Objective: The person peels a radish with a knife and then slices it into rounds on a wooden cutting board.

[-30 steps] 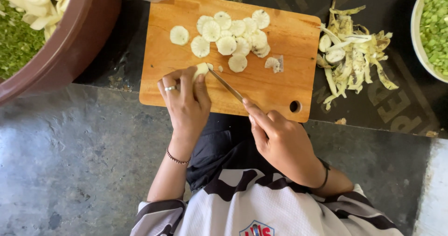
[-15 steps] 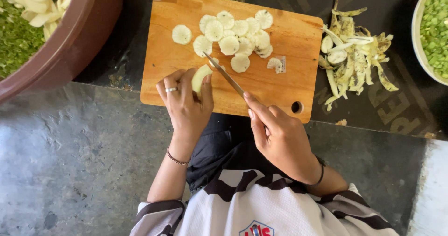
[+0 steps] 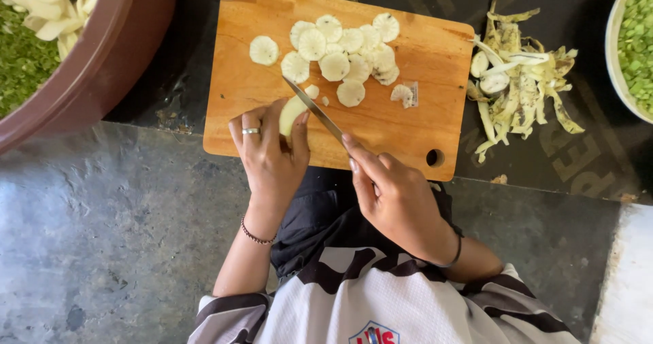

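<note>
A wooden cutting board (image 3: 422, 133) lies on a dark mat. My left hand (image 3: 272, 157), a ring on one finger, pins a pale peeled vegetable piece (image 3: 291, 113) to the board's near edge. My right hand (image 3: 394, 194) grips a knife (image 3: 314, 109), index finger along the blade's back, the blade resting beside the piece's cut end. A heap of round white slices (image 3: 343, 48) covers the board's far middle, with one slice (image 3: 263, 49) apart at the left and small scraps (image 3: 403, 94) at the right.
A large brown bowl (image 3: 102, 65) at the far left holds chopped greens and white pieces. A pile of peelings (image 3: 520, 86) lies right of the board. A white bowl (image 3: 622, 45) of green bits sits at the right edge. Grey stone floor (image 3: 102, 249) below.
The knife has shifted left along the board toward the held piece, and my right hand moved with it. My left hand kept its hold on the vegetable piece.
</note>
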